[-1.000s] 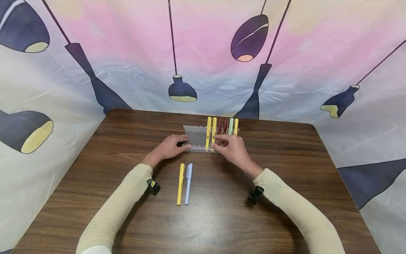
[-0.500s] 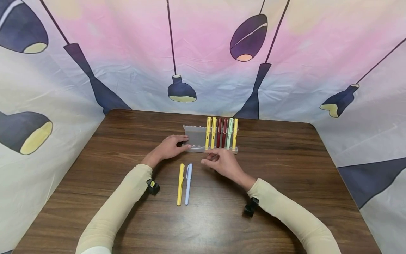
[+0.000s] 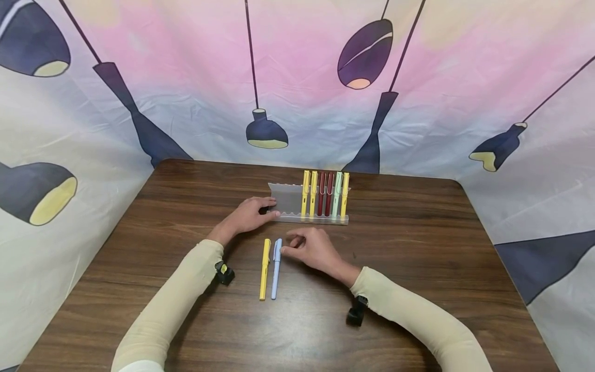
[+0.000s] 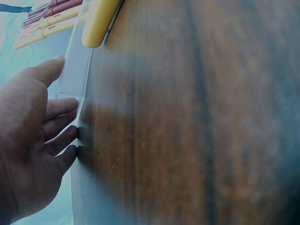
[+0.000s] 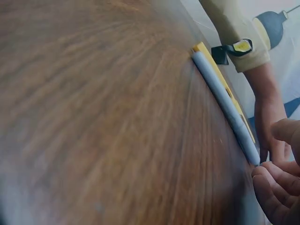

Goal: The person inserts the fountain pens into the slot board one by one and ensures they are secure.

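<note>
Left of centre frame, your left hand (image 3: 248, 216) rests with straight fingers against the clear pen rack (image 3: 288, 199). Below it, the pale blue pen (image 3: 276, 268) lies long-axis toward you; your right hand (image 3: 310, 249), fingers loosely curled and empty, reaches its upper end from the right.

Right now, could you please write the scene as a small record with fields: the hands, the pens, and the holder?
left hand: rests on the left end of the clear pen holder, fingers fairly straight
right hand: fingertips at the cap end of the light blue pen, no grip visible
yellow pen: lies on the table, beside the blue one on its left
pens in holder: six, standing in the right part
holder's left slots: empty
</note>
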`<control>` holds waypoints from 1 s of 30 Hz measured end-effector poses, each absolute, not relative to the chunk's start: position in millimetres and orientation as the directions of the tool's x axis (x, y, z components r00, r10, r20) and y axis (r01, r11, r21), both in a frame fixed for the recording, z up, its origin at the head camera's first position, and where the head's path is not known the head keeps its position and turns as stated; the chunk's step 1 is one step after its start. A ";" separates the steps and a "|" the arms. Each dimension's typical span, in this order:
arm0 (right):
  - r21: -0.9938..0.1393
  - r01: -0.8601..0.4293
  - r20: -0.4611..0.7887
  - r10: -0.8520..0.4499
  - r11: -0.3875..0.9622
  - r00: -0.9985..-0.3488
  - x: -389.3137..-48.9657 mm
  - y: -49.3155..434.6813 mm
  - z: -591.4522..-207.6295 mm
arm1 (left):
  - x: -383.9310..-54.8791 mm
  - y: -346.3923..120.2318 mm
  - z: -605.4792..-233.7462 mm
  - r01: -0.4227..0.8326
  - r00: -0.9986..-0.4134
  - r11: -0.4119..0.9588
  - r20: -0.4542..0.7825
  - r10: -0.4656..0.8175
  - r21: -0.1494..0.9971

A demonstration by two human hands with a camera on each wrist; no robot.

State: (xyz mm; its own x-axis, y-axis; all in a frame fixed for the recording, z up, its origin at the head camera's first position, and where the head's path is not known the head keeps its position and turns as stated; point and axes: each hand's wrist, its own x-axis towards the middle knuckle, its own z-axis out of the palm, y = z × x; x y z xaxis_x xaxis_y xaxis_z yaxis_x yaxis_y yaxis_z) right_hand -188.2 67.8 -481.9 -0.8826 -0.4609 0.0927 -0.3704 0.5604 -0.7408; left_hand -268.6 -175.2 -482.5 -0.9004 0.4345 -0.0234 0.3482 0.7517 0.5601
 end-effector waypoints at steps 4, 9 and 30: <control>-0.738 -0.371 0.079 -0.474 0.564 -0.877 -186.6 61.4 -482.7 | -268.7 -176.0 -482.3 0.354 -0.898 0.749 -0.021 0.440 0.560; -0.736 -0.365 0.060 -0.483 0.569 -0.874 -186.6 54.4 -481.8 | -268.5 -176.0 -481.6 0.356 -0.897 0.748 -0.019 0.441 0.561; -0.703 -0.336 -0.018 -0.489 0.627 -0.872 -190.5 40.7 -484.8 | -268.1 -175.0 -481.1 0.357 -0.897 0.754 -0.022 0.441 0.552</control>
